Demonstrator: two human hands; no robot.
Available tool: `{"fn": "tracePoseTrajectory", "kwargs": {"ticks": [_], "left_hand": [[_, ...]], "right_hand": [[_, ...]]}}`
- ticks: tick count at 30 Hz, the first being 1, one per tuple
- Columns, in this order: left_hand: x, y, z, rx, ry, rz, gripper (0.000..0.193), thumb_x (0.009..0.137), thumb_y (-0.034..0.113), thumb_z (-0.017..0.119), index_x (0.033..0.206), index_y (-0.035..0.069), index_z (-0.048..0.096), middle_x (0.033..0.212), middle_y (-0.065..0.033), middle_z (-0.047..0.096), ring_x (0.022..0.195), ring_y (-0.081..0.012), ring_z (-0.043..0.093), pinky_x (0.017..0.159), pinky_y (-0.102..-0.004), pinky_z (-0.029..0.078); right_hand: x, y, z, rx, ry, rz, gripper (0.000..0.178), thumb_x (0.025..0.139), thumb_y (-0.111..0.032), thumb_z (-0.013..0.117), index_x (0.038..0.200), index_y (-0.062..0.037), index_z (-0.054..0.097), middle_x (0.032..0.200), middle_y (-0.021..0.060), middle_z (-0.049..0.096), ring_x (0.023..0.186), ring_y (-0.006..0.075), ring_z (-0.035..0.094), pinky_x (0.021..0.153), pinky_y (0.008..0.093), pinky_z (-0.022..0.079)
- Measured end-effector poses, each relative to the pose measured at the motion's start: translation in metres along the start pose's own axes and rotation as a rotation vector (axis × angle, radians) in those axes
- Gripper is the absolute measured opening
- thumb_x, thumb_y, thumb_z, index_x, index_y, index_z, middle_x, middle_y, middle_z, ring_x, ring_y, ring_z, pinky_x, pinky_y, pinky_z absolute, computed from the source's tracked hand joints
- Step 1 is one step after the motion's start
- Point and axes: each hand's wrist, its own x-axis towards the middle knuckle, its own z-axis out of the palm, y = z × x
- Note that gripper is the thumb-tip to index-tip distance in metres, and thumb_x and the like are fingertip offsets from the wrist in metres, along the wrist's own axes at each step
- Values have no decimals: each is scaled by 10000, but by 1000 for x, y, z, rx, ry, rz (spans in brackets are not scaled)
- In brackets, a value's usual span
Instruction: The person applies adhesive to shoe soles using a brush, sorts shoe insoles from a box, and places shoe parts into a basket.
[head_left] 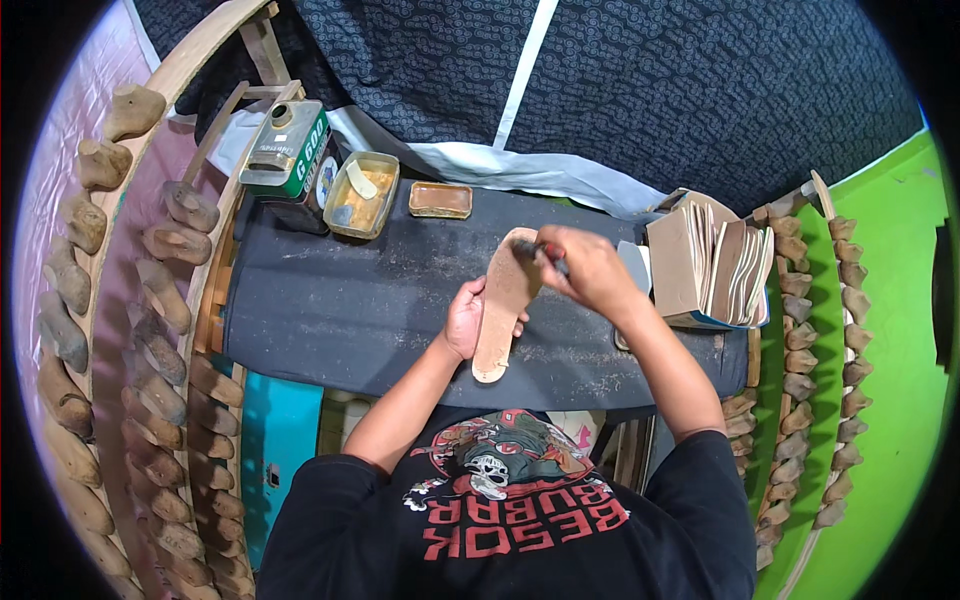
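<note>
A tan, sole-shaped piece [505, 290], like a shoe insole, is held tilted above the dark table. My left hand [466, 318] grips it from the left and beneath, the fingertips showing at its right edge. Over the broad upper end, my right hand [590, 268] is closed around a short dark tool [527, 247] with some red on its handle. The tool's tip meets or nearly meets the sole's surface; its exact kind is unclear. Light scuffs or crumbs mark the sole's face.
At the table's far left stand a metal can [290, 150], a plastic tub [361, 195] and a shallow brown dish [440, 200]. A box of sole-shaped sheets [710, 262] sits right. Racks of wooden shoe lasts [160, 345] flank both sides. Crumbs dot the dark tabletop [330, 300].
</note>
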Motion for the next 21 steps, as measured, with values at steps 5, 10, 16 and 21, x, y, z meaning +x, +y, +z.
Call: {"fn": "tracePoseTrajectory", "kwargs": {"ticks": [5,10,16,21], "left_hand": [[5,-4,4,-46,72,37,588,1015,499,344,1348,77,581,1157,-137,698,956,-322,691,806,-464,560],[12,-13,6,45,16,15,599,1028,496,322,1356,62,573,1156,-168,692,965,-327,694,797,-480,571],[15,-19,24,22,83,29,591,1055,492,318,1373,45,539,1129,-165,689,945,-317,700,806,-493,597],[21,-20,26,52,125,66,577,1067,480,302,1369,55,549,1147,-158,692,943,-315,704,806,-484,598]], "right_hand": [[-20,-8,2,151,-76,13,282,834,-59,721,1070,-40,568,775,112,625,683,324,655,628,411,532],[-19,25,-16,56,44,96,257,878,-67,706,1090,-38,564,869,148,665,741,319,683,666,395,549],[-27,25,-18,43,65,-63,266,840,-43,700,1080,-41,584,792,131,620,699,330,646,647,417,531],[-34,26,-24,220,-25,-88,261,853,-57,697,1083,-24,578,827,126,633,709,328,653,656,416,535]]}}
